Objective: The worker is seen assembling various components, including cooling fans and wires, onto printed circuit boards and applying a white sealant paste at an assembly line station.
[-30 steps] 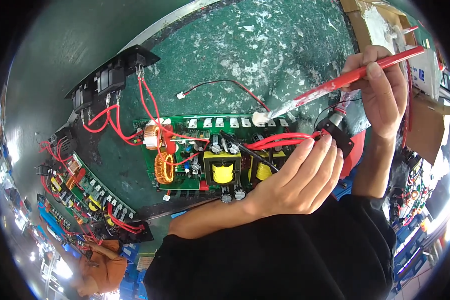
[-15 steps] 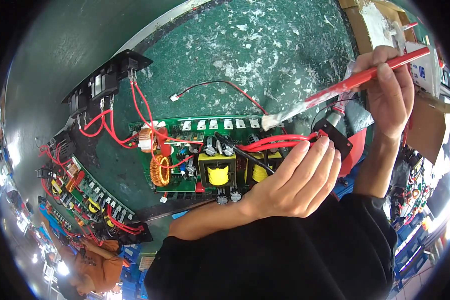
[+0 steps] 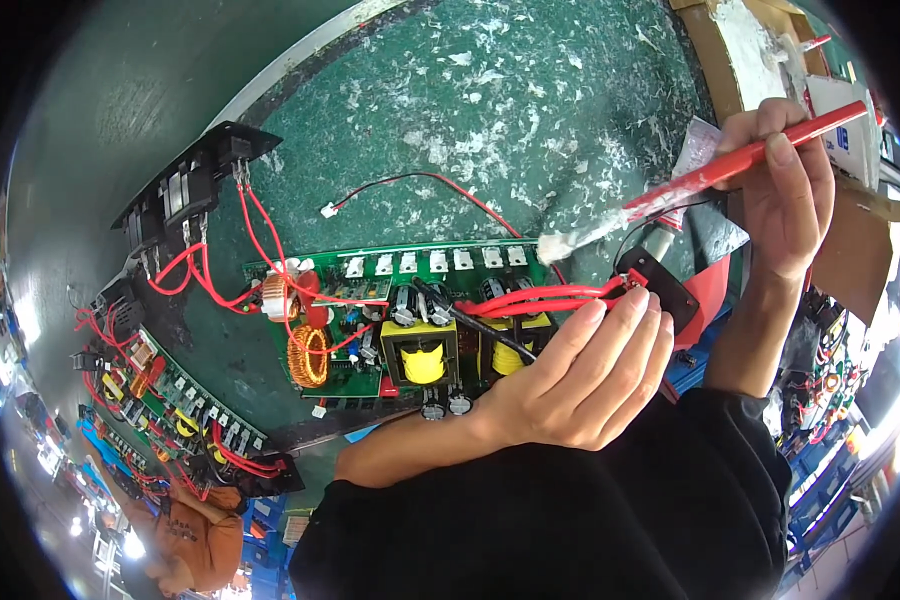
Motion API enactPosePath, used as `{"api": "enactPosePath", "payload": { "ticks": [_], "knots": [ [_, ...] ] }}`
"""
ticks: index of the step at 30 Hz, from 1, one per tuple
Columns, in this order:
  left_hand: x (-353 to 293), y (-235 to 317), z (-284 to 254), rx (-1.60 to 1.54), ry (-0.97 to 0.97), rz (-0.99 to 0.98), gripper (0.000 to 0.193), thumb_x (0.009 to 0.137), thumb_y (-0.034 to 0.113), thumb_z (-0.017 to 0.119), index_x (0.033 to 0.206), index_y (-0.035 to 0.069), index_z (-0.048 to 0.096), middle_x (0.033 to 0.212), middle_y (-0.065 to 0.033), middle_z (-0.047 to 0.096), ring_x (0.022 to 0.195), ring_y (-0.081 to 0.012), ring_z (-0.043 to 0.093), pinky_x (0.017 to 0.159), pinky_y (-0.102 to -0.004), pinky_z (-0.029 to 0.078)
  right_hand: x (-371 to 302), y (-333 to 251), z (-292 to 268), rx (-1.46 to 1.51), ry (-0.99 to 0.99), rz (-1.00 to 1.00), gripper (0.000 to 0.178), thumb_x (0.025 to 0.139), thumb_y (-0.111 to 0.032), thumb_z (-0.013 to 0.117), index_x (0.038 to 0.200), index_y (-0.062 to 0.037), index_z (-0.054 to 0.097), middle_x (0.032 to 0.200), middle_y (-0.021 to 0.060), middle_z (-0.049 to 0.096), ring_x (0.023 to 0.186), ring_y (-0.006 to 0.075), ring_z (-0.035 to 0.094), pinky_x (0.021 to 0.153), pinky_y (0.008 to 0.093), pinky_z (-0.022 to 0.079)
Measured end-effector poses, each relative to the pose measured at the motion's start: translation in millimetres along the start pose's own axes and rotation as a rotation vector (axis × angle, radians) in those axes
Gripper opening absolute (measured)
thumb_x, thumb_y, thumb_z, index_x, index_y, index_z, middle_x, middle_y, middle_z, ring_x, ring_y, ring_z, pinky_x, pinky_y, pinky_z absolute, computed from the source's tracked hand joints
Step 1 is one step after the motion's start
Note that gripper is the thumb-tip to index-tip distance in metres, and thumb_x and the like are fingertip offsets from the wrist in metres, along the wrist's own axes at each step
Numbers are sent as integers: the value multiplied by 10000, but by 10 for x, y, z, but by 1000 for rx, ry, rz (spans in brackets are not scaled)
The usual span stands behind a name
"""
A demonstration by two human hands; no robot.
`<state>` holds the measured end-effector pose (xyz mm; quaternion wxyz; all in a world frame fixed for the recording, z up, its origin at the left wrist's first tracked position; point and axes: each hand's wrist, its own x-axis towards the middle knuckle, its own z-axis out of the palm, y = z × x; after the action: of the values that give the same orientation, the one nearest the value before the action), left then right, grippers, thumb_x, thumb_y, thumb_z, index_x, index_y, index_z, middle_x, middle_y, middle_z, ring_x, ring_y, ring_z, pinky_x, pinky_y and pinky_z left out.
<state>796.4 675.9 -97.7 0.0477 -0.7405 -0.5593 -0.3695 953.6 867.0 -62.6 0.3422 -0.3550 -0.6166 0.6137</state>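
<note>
A green circuit board (image 3: 270, 268) with yellow-wound transformers (image 3: 422, 364), a copper coil (image 3: 308, 356) and thick red cables (image 3: 540, 300) lies in front of me. My left hand (image 3: 595, 375) reaches over its right end, fingers curled together on the cables beside a black end plate (image 3: 670, 288); its thumb is hidden. Pinched in my right hand (image 3: 785, 185) is a red-handled brush (image 3: 705, 178), smeared white. Its white tip stands just beyond the last of several white-coated transistors (image 3: 462, 260) along the board's far edge. I cannot tell whether the tip touches anything.
A black panel with sockets (image 3: 190, 190) is wired to the board's left end. More wired boards (image 3: 195, 400) lie at left, with a person in orange (image 3: 198, 545) beyond. Cardboard boxes (image 3: 855, 235) stand at right. White flecks cover the green worktop (image 3: 530, 100).
The board, its wires and the socket panel have shifted a little left. The brush tip has come off the end transistor, slightly to the right. My left hand stays at the cables.
</note>
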Motion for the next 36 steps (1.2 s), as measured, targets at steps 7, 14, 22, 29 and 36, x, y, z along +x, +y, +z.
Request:
{"api": "enactPosePath", "payload": {
  "ticks": [7, 14, 22, 29, 36],
  "knots": [
    [9, -7, 30, -10, 24, -18, 278, 857, 233, 606, 1044, 81, 744, 1069, -58, 728, 1100, -222, 668, 1057, -446, 430, 31, 6, -119, 44, -17, -22, 254, 1006, -160, 484, 1149, 49, 492, 976, 208, 637, 760, 215, 658, 677, 288, 553],
    [2, 21, 24, 6, 33, -40, 241, 846, 205, 632, 1030, 96, 742, 1050, -40, 729, 1090, -210, 673, 1052, -434, 437, 81, 46, 166, -19, 2, -4, 244, 1001, -159, 489, 1136, 43, 501, 978, 198, 652, 750, 189, 653, 656, 259, 538],
    [-19, 37, 42, 18, 37, -40, 211, 862, 181, 663, 1046, 100, 725, 1069, -31, 719, 1095, -201, 670, 1047, -425, 457, 143, 77, 312, 15, -43, -20, 237, 1006, -165, 483, 1110, 47, 510, 966, 212, 650, 729, 197, 657, 660, 280, 559],
    [-4, 17, -8, 10, -15, -7, 266, 909, 221, 563, 1057, 87, 738, 1116, -59, 704, 1134, -216, 655, 1057, -424, 449, 202, 66, 430, 61, -23, -33, 244, 997, -165, 500, 1117, 47, 516, 962, 199, 658, 733, 206, 658, 663, 288, 566],
    [-11, -17, 4, 6, -24, 18, 304, 914, 219, 523, 1074, 69, 733, 1125, -82, 697, 1144, -236, 651, 1060, -435, 446, 258, 68, 475, 58, -59, -21, 238, 992, -158, 509, 1099, 55, 514, 953, 196, 659, 747, 212, 675, 651, 295, 583]
  ]
}}
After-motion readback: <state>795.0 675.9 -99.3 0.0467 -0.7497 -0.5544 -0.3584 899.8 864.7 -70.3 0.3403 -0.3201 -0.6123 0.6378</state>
